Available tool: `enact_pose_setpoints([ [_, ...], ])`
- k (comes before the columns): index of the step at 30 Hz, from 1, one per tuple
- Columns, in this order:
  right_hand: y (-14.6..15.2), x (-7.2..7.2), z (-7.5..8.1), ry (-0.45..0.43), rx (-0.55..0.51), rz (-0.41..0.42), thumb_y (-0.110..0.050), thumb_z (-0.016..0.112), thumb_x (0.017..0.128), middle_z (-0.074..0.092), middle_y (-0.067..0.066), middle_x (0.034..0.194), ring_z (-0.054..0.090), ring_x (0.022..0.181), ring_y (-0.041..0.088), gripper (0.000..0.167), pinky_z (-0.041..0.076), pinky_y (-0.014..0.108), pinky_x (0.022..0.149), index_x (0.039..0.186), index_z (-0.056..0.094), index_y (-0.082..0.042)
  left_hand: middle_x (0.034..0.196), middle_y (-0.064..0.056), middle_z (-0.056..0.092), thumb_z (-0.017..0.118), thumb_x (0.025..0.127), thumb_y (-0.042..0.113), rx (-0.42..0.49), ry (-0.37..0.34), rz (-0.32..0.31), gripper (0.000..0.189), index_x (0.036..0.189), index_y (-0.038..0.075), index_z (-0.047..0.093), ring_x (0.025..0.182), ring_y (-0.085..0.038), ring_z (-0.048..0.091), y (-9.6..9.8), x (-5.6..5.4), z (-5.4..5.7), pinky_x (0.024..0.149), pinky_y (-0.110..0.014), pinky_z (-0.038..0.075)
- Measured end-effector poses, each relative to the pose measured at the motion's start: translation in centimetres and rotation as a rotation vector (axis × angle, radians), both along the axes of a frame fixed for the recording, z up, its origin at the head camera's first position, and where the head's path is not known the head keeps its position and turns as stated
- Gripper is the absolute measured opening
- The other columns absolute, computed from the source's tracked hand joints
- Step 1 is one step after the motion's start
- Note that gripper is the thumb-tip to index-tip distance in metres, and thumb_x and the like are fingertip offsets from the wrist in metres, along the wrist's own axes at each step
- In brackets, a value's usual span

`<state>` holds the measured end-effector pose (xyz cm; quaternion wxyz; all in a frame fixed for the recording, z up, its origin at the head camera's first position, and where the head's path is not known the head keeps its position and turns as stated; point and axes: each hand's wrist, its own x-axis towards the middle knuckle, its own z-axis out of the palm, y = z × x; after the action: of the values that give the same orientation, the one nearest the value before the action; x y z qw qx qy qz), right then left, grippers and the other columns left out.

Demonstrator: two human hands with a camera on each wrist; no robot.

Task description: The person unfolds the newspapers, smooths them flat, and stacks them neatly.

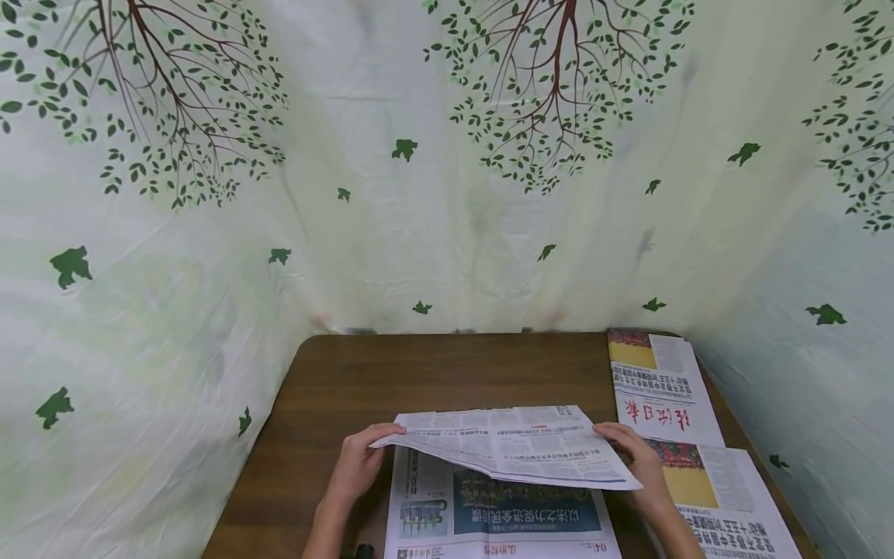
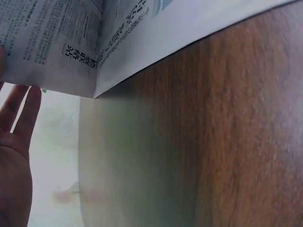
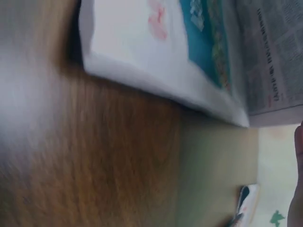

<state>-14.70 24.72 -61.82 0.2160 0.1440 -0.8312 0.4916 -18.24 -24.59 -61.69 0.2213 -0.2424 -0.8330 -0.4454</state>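
Note:
A newspaper (image 1: 524, 501) lies on the table in front of me, its upper part (image 1: 503, 442) raised off the printed page below. In the left wrist view the raised page (image 2: 47, 42) meets the lower one along a crease at the far side. My left hand (image 1: 356, 466) pinches the raised part's left corner, thumb on top and fingers (image 2: 31, 113) beneath. At the right edge my right hand (image 1: 639, 462) grips the same part. In the right wrist view only a sliver of that hand (image 3: 298, 189) shows, and the picture is blurred.
Two folded newspapers, a far one (image 1: 670, 427) and a nearer one (image 1: 726, 497), lie along the brown table's (image 1: 447, 373) right side. A small dark object (image 1: 365, 551) sits at the bottom edge, partly cut off. A leaf-patterned curtain (image 1: 447, 233) hangs behind and beside the table.

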Motion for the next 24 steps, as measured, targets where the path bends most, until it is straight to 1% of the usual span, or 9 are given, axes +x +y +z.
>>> enact_pose_setpoints([
  [2, 0.1, -0.3, -0.1, -0.007, 0.028, 0.0, 0.011, 0.079, 0.079, 0.069, 0.014, 0.12, 0.061, 0.105, 0.0, 0.045, 0.046, 0.006, 0.083, 0.122, 0.072, -0.002, 0.105, -0.007, 0.079, 0.065, 0.08, -0.028, 0.019, -0.012, 0.012, 0.05, 0.105, 0.012, 0.079, 0.096, -0.025, 0.075, 0.1, 0.0, 0.0, 0.09, -0.005, 0.047],
  [3, 0.1, -0.5, -0.2, 0.007, 0.048, -0.006, 0.011, 0.079, 0.079, 0.07, 0.014, 0.118, 0.063, 0.103, 0.003, 0.043, 0.046, 0.005, 0.083, 0.12, 0.073, -0.002, 0.105, -0.007, 0.079, 0.065, 0.08, -0.029, 0.026, -0.022, 0.019, 0.049, 0.104, 0.012, 0.079, 0.095, -0.025, 0.075, 0.2, 0.0, -0.1, 0.09, -0.005, 0.047],
  [5, 0.3, -0.9, -0.4, -0.007, 0.064, -0.026, 0.011, 0.077, 0.081, 0.073, 0.011, 0.112, 0.065, 0.1, 0.003, 0.036, 0.044, 0.004, 0.084, 0.114, 0.076, -0.005, 0.104, -0.007, 0.079, 0.065, 0.082, -0.027, 0.035, -0.046, 0.029, 0.048, 0.104, 0.013, 0.08, 0.096, -0.021, 0.075, 0.2, 0.1, -0.1, 0.09, -0.005, 0.048],
  [8, 0.5, -1.4, -0.8, -0.018, 0.096, -0.072, 0.011, 0.076, 0.083, 0.076, 0.006, 0.103, 0.067, 0.093, 0.0, 0.031, 0.047, 0.005, 0.082, 0.105, 0.079, -0.01, 0.104, -0.005, 0.079, 0.067, 0.084, -0.023, 0.052, -0.059, 0.033, 0.044, 0.104, 0.014, 0.08, 0.097, -0.016, 0.075, 0.2, 0.1, 0.0, 0.088, -0.007, 0.05],
  [10, 0.6, -1.6, -0.8, -0.027, 0.109, -0.093, 0.011, 0.076, 0.084, 0.076, 0.003, 0.098, 0.065, 0.089, -0.005, 0.03, 0.048, 0.006, 0.079, 0.101, 0.079, -0.014, 0.104, -0.002, 0.079, 0.07, 0.085, -0.019, 0.058, -0.05, 0.022, 0.041, 0.105, 0.015, 0.08, 0.097, -0.013, 0.075, 0.1, 0.1, 0.2, 0.087, -0.009, 0.052],
  [14, 0.6, -1.9, -0.6, 0.029, 0.115, -0.105, 0.012, 0.077, 0.082, 0.076, 0.002, 0.095, 0.063, 0.087, -0.007, 0.031, 0.048, 0.007, 0.076, 0.1, 0.078, -0.014, 0.103, -0.003, 0.079, 0.073, 0.085, -0.015, 0.018, -0.008, 0.021, 0.035, 0.106, 0.013, 0.078, 0.095, -0.016, 0.076, -0.2, -0.2, 0.5, 0.087, -0.012, 0.054],
  [17, 0.6, -2.1, -0.2, 0.054, 0.112, -0.109, 0.011, 0.077, 0.082, 0.076, 0.004, 0.093, 0.063, 0.085, -0.006, 0.029, 0.047, 0.005, 0.078, 0.099, 0.078, -0.012, 0.105, -0.003, 0.078, 0.074, 0.086, -0.012, -0.018, -0.009, 0.016, 0.036, 0.109, 0.015, 0.077, 0.098, -0.018, 0.075, -0.4, -0.5, 0.8, 0.089, -0.013, 0.054],
  [20, 0.6, -2.3, 0.2, 0.038, 0.114, -0.12, 0.007, 0.077, 0.085, 0.076, 0.006, 0.091, 0.063, 0.082, -0.004, 0.022, 0.047, 0.005, 0.078, 0.099, 0.077, -0.011, 0.108, -0.004, 0.077, 0.073, 0.087, -0.013, -0.041, -0.01, -0.001, 0.039, 0.111, 0.017, 0.076, 0.1, -0.02, 0.075, -0.5, -0.9, 1.1, 0.091, -0.015, 0.055],
  [24, 0.4, -2.4, 0.6, -0.006, 0.097, -0.149, 0.003, 0.076, 0.089, 0.077, 0.007, 0.095, 0.064, 0.083, -0.003, 0.018, 0.046, 0.004, 0.078, 0.101, 0.077, -0.01, 0.108, -0.003, 0.078, 0.073, 0.089, -0.008, -0.061, -0.033, 0.031, 0.032, 0.11, 0.017, 0.076, 0.1, -0.018, 0.075, -0.5, -1.3, 1.4, 0.088, -0.019, 0.057],
])
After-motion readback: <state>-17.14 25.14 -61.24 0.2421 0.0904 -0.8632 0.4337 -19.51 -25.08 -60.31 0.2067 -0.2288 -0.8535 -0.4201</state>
